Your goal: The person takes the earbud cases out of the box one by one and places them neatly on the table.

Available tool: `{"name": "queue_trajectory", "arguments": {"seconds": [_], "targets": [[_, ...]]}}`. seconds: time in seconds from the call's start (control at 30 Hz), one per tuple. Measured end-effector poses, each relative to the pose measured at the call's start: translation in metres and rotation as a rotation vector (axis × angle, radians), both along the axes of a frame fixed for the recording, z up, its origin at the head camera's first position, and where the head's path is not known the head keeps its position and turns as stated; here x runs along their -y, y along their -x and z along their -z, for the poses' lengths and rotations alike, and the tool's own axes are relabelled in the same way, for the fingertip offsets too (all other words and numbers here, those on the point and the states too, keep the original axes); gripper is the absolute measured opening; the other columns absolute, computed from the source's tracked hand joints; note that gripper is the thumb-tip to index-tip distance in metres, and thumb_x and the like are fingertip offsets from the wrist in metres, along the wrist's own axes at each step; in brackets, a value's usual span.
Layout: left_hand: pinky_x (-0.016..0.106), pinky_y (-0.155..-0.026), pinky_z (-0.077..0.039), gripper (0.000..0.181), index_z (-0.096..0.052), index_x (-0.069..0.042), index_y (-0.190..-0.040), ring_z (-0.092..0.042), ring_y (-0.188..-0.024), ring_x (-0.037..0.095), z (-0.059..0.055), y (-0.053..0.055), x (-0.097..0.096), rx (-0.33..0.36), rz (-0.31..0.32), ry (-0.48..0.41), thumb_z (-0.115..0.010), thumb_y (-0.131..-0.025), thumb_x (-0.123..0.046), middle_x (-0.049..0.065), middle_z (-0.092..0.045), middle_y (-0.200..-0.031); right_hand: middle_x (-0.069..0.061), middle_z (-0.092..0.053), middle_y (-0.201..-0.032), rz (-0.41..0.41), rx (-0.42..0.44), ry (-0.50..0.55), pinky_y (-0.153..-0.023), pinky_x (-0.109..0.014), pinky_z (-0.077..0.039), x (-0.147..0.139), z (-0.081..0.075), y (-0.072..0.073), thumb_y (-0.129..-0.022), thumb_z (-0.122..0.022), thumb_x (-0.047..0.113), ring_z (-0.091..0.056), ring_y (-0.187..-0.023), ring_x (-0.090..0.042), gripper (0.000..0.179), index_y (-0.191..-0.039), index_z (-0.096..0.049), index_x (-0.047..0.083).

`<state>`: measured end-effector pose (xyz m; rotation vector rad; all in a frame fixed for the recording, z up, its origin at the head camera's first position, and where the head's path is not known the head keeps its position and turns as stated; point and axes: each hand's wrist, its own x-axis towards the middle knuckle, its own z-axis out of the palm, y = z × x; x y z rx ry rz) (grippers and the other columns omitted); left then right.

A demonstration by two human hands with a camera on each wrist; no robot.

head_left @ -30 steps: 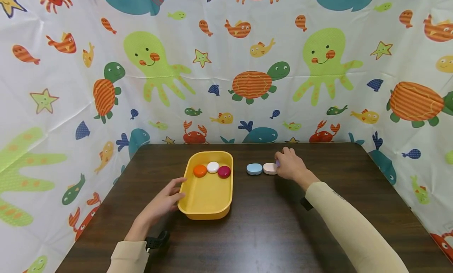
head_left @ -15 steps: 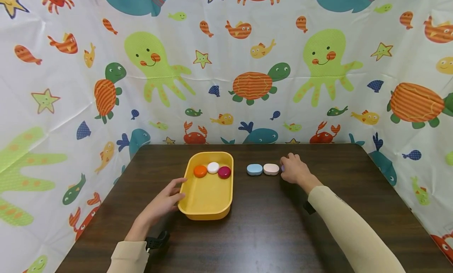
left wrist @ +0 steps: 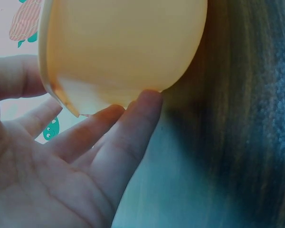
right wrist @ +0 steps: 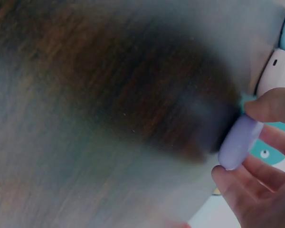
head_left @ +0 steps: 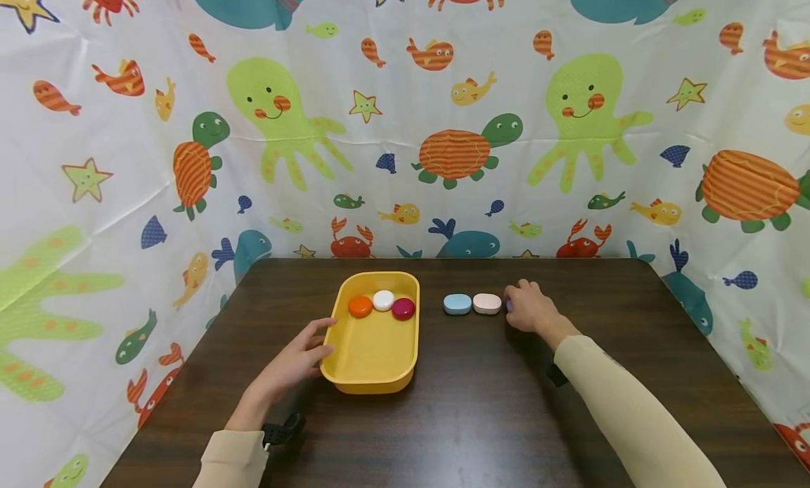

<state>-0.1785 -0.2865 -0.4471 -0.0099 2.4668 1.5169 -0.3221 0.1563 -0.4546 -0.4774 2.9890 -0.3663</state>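
My right hand (head_left: 531, 308) pinches a small lilac oval case (right wrist: 237, 141) between thumb and fingertips. In the right wrist view it stands tilted on or just above the table; contact there is unclear. Left of that hand sit a pale pink case (head_left: 487, 304) and a light blue case (head_left: 458, 304), side by side. My left hand (head_left: 292, 359) touches the left side of a yellow tub (head_left: 370, 387), its fingers extended against the outer wall in the left wrist view. Orange (head_left: 360, 306), white (head_left: 383, 300) and dark magenta (head_left: 403, 309) rounded pieces lie at the tub's far end.
A dark brown wooden table (head_left: 468, 418) carries everything. Behind it and along both sides hangs a white curtain (head_left: 392, 59) printed with sea animals. The tub's raised walls stand left of the cases.
My right hand has shifted a little to the right with the lilac case, uncovering the pink case's right end. The left hand stays at the tub.
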Motion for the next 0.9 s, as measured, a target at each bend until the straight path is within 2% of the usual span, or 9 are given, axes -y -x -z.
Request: {"name": "queue_trajectory", "arguments": {"seconds": [0.23,0.53,0.73,0.9], "targets": [[0.053,-0.102,-0.05,0.057,-0.029,-0.019,-0.157,-0.052,-0.131,0.041,0.002,0.001,0.001,-0.007,0.002,0.006,-0.054,-0.105,-0.024,0.025,-0.033,-0.157,-0.018,-0.056,-0.114,-0.012,-0.008,0.023,-0.082,-0.058,-0.054,-0.005,-0.009,0.003,-0.089,-0.058,0.012,-0.049,-0.11,-0.039,0.028,-0.114,-0.067,0.004],[0.053,-0.101,-0.051,0.058,-0.027,-0.018,-0.157,-0.052,-0.131,0.042,0.0,0.0,0.0,0.0,0.002,-0.006,-0.053,-0.105,-0.022,0.026,-0.033,-0.157,-0.017,-0.06,-0.11,-0.019,-0.002,0.059,-0.084,-0.057,-0.055,0.002,-0.03,0.008,-0.09,-0.061,0.015,-0.056,-0.106,-0.037,0.029,-0.115,-0.067,0.001],[0.054,-0.102,-0.05,0.059,-0.027,-0.018,-0.158,-0.051,-0.131,0.044,0.001,0.0,0.001,-0.004,0.008,-0.002,-0.054,-0.105,-0.023,0.026,-0.032,-0.157,-0.017,-0.062,-0.112,-0.044,-0.039,0.065,-0.087,-0.056,-0.054,0.009,-0.04,0.005,-0.091,-0.059,0.015,-0.058,-0.11,-0.037,0.028,-0.114,-0.068,0.001],[0.055,-0.102,-0.05,0.059,-0.027,-0.018,-0.157,-0.05,-0.132,0.044,0.001,0.0,0.001,-0.006,0.008,0.0,-0.054,-0.105,-0.023,0.025,-0.032,-0.158,-0.015,-0.063,-0.111,-0.046,-0.054,0.114,-0.087,-0.054,-0.055,0.016,-0.047,-0.001,-0.092,-0.06,0.014,-0.059,-0.106,-0.034,0.027,-0.114,-0.069,0.002]]}}
